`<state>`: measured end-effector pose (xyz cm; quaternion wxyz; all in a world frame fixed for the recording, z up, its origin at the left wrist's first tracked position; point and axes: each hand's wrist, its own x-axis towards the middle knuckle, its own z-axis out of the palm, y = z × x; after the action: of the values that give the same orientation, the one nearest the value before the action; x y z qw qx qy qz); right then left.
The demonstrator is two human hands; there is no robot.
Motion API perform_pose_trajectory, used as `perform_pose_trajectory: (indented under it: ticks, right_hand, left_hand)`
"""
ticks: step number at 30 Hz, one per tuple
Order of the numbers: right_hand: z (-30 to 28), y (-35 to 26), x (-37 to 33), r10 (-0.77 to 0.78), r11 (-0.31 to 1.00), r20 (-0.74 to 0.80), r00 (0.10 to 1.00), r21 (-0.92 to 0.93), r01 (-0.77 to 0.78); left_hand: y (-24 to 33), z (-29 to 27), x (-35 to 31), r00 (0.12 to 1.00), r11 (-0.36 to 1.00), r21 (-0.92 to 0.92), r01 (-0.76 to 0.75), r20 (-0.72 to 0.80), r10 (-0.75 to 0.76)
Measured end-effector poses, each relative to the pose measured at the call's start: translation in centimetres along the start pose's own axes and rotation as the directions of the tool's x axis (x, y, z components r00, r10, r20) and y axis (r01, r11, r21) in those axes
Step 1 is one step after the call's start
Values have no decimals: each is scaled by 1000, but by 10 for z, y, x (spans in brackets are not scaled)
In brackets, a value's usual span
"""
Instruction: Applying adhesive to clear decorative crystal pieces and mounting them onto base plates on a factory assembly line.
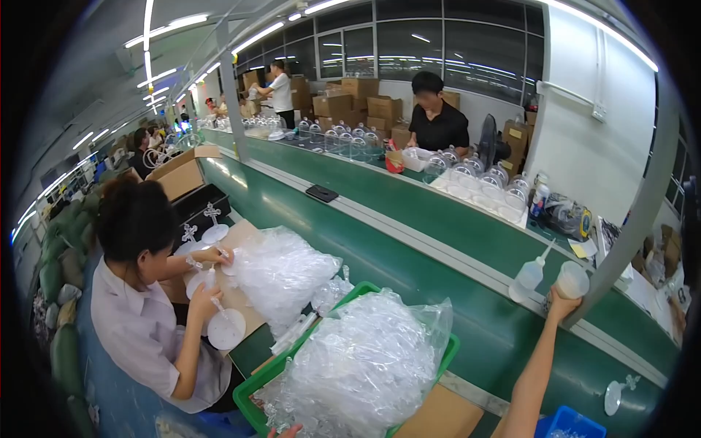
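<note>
My right hand point(564, 304) is stretched far forward over the green work surface, its fingers wrapped round a translucent plastic cup point(573, 277). Beside the cup stands a squeeze bottle point(530, 276) with a thin slanted nozzle. At the lower edge only some fingers of my left hand point(286, 432) show; they look apart, with nothing visible in them. Closest to that hand is a large clear plastic bag point(358, 358) of clear pieces, heaped in a green crate point(453, 352). A small clear cross-shaped ornament on a round base point(613, 398) stands right of my forearm.
At left, a co-worker point(146, 292) handles clear crosses and white discs point(226, 328) beside another plastic bag point(281, 270). A metal post point(621, 226) rises just right of the cup. A blue bin point(577, 422) sits below my forearm. Across the bench, another person point(439, 120) stands behind clear domes point(482, 175).
</note>
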<state>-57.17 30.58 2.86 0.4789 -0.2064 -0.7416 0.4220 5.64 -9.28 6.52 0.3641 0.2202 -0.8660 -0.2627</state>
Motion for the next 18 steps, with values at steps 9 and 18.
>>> perform_pose_trajectory:
  ticks: [9, 18]
  right_hand:
    - [-54, -33, -18, -29, 1000, 57, 998, -6, 29]
    - [-208, -70, -25, -238, 957, 325, 915, 241, 163]
  left_hand:
    - [-3, 5, -7, 999, 999, 25, -27, -19, 28]
    - [1, 7, -6, 999, 990, -140, 22, 48, -15]
